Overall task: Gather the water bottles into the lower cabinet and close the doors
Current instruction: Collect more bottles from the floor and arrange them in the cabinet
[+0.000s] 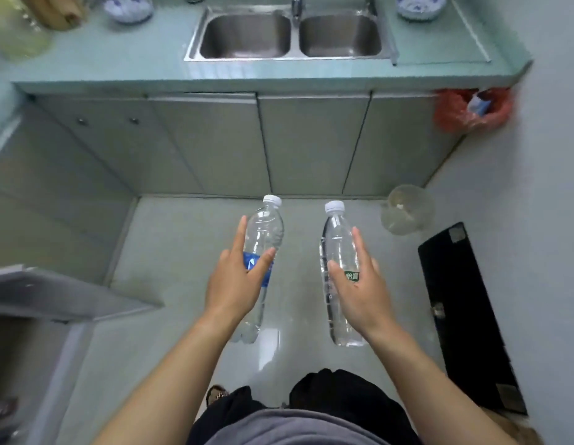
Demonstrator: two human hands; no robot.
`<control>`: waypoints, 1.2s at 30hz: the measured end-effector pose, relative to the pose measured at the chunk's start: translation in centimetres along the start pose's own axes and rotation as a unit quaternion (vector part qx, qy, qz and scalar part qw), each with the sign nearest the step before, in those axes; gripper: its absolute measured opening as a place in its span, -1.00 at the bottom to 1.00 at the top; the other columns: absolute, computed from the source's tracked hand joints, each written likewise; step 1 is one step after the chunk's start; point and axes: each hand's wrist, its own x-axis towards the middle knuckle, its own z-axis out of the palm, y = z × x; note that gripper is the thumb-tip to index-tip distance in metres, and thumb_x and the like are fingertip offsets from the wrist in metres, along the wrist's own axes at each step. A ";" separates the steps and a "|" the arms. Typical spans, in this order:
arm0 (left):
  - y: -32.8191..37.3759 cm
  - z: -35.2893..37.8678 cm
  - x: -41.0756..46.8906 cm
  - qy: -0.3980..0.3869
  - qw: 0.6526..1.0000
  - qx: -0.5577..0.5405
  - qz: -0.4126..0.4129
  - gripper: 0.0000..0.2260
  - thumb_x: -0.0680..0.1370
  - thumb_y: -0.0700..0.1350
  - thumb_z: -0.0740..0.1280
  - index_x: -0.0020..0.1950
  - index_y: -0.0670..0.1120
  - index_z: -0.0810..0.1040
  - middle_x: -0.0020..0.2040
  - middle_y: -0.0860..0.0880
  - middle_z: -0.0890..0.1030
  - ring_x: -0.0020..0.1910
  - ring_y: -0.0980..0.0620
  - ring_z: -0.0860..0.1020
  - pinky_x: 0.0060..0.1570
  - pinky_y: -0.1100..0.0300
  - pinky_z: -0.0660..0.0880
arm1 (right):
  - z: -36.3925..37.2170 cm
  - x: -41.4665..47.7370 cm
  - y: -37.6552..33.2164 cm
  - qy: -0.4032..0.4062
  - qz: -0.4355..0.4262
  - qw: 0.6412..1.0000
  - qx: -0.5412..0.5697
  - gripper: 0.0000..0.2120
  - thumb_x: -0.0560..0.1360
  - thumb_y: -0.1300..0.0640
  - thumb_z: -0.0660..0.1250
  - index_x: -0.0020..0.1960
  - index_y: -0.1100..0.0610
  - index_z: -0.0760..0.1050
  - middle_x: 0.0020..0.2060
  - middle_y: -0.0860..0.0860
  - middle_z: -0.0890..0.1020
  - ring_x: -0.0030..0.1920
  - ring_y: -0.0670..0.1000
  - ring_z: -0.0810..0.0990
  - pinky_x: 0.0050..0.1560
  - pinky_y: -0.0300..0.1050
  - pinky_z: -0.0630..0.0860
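**Q:** What fills the view?
**A:** A pale grey floor point(183, 252), seen from above. It meets a row of lower cabinet doors point(311, 142), which look closed. Above them runs a teal counter point(118, 65) with a steel double sink point(247, 36).

**Q:** And the person?
**A:** Two bare forearms reach forward from the bottom edge, roughly parallel, in front of the cabinet.

**Q:** What are the hands doing?
**A:** The left hand point(237, 281) has its grip on a blue-label bottle point(266, 226). The thumb lies across the label and the forefinger stretches straight along the other side. The right hand point(359, 284) mirrors it on a green-label bottle point(338, 239), thumb on the left flank, fingers long on the right. Each grip is narrow, closed on the bottle's middle.

**Q:** Where are the bottles?
**A:** They are side by side, not touching, held above the floor. Their bases are toward the person and their white caps point at the cabinet doors.

**Q:** Anything smaller?
**A:** A red plastic bag point(472, 109) hangs under the counter's right end. A clear glass jar point(407, 208) sits on the floor near that corner.
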 end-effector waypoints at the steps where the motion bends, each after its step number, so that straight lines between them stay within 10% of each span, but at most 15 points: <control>1: -1.6 -1.8 -0.3 0.017 1.000 -0.003 -0.018 -0.38 0.48 0.26 0.21 0.45 0.33 -0.04 -0.10 -0.08 0.51 -0.14 -0.14 0.51 -0.20 0.10 0.39 | 1.9 -0.1 -1.3 -0.019 -0.013 1.000 -0.002 -0.38 0.53 -0.05 0.23 0.45 -0.30 -0.03 0.25 -0.07 0.30 0.15 -0.14 0.32 0.17 -0.20 0.22; 9: -18.4 -18.4 -4.3 0.151 0.975 0.003 -0.161 -0.38 0.51 0.22 0.20 0.48 0.24 -0.02 0.28 -0.18 0.47 0.22 -0.22 0.44 0.03 0.05 0.37 | 20.8 -3.5 -10.7 -0.159 -0.087 0.983 -0.028 -0.39 0.53 -0.01 0.25 0.45 -0.30 0.02 0.11 -0.08 0.31 -0.08 -0.39 0.37 0.10 -0.24 0.23; 16: -30.7 -27.9 -9.2 0.237 0.930 -0.005 -0.280 -0.40 0.52 0.24 0.17 0.48 0.25 -0.05 0.28 -0.13 0.47 0.17 -0.17 0.48 -0.06 0.14 0.34 | 36.8 -6.9 -16.9 -0.291 -0.152 0.940 -0.091 -0.39 0.53 -0.02 0.25 0.46 -0.27 0.02 0.10 -0.05 0.32 -0.06 -0.15 0.35 0.09 -0.22 0.24; 24: -38.9 -30.6 -13.0 0.337 0.841 -0.058 -0.420 -0.40 0.49 0.28 0.15 0.46 0.30 -0.05 0.13 -0.08 0.53 0.00 -0.07 0.54 -0.15 0.12 0.45 | 50.1 -7.4 -21.9 -0.457 -0.228 0.841 -0.179 -0.41 0.54 -0.06 0.22 0.46 -0.28 -0.01 0.15 -0.06 0.34 -0.15 -0.31 0.42 0.01 -0.22 0.26; 28: -39.8 -32.1 -14.6 0.381 0.776 -0.068 -0.498 -0.42 0.50 0.27 0.16 0.45 0.31 -0.04 0.13 -0.02 0.49 -0.04 -0.01 0.51 -0.19 0.15 0.35 | 56.4 -6.7 -23.5 -0.550 -0.259 0.768 -0.201 -0.41 0.52 -0.10 0.22 0.44 -0.31 0.01 0.36 -0.02 0.34 0.26 -0.09 0.37 0.16 -0.16 0.28; 36: -43.9 -33.8 -19.5 0.413 0.689 -0.055 -0.593 -0.43 0.50 0.28 0.17 0.44 0.27 0.02 -0.05 -0.08 0.50 -0.18 -0.07 0.53 -0.21 0.09 0.45 | 65.7 -10.6 -26.3 -0.628 -0.310 0.672 -0.242 -0.42 0.54 -0.08 0.19 0.45 -0.29 -0.02 0.39 0.06 0.29 0.12 0.00 0.43 0.10 -0.14 0.28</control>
